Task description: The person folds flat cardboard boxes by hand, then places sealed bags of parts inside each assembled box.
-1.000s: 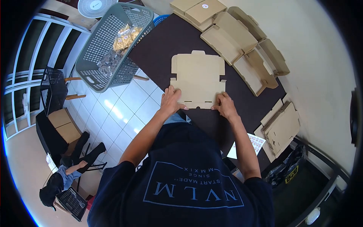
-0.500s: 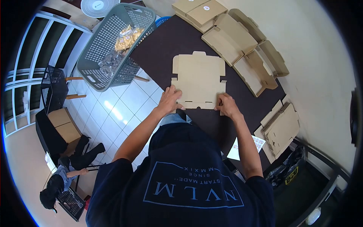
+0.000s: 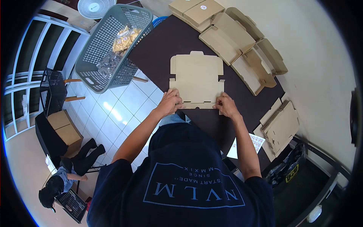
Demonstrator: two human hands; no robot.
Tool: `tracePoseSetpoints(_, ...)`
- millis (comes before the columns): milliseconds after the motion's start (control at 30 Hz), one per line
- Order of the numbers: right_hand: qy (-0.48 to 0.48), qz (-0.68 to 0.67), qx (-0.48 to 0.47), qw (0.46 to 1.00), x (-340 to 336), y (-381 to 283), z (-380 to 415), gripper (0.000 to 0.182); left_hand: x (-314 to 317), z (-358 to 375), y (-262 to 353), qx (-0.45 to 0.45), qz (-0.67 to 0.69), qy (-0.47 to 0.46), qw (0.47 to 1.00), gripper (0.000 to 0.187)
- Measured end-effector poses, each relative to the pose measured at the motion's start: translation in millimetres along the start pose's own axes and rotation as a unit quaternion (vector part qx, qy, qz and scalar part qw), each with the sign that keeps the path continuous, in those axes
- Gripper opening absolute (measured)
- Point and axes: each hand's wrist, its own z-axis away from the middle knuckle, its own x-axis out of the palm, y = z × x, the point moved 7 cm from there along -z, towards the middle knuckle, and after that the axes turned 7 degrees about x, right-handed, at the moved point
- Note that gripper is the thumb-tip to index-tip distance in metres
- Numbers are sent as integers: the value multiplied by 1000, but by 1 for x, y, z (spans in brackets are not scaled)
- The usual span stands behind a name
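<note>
A flat brown cardboard box blank [image 3: 196,81] lies on the dark table in front of me, its tabbed flap pointing away. My left hand [image 3: 172,102] has its fingers curled over the near left corner of the blank. At the near right corner, my right hand [image 3: 226,104] pinches the edge, with thumb and fingers close together. Between the two hands runs the near strip, with two slots along its fold line and a small notch in its outer edge. The undersides of both corners are hidden.
Open cardboard boxes [image 3: 234,39] line the table's far right side, beside closed boxes [image 3: 196,13]. More flat blanks [image 3: 280,126] and a printed sheet [image 3: 256,142] lie at right. A grey basket [image 3: 89,56] holding bagged goods stands left. Another person [image 3: 64,179] sits lower left.
My left hand's fingers have drawn closer together on the near left corner. My right hand stays at its corner. The blank looks nearly unmoved, with the view slightly shifted.
</note>
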Motion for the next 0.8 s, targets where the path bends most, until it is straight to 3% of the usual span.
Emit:
tracePoseSetpoints(267,12,15,28,999,-2,1,-3,28,-2,2,7,21,-24,30,999,30)
tracePoseSetpoints(433,45,10,10,999,-10,-1,-3,35,-15,0,2,-97,-130,14,987,58)
tracePoseSetpoints(533,44,-14,31,998,-8,-4,4,35,-18,0,7,-94,-132,41,986,57)
tracePoseSetpoints(567,74,3,-6,997,-10,-12,10,34,-18,2,6,-95,-133,42,986,57)
tracePoseSetpoints(733,147,45,-136,979,-5,-41,42,34,-7,7,33,85,-53,41,994,43)
tracePoseSetpoints(800,198,116,-182,956,2,-42,47,33,-1,9,28,61,-46,26,997,35)
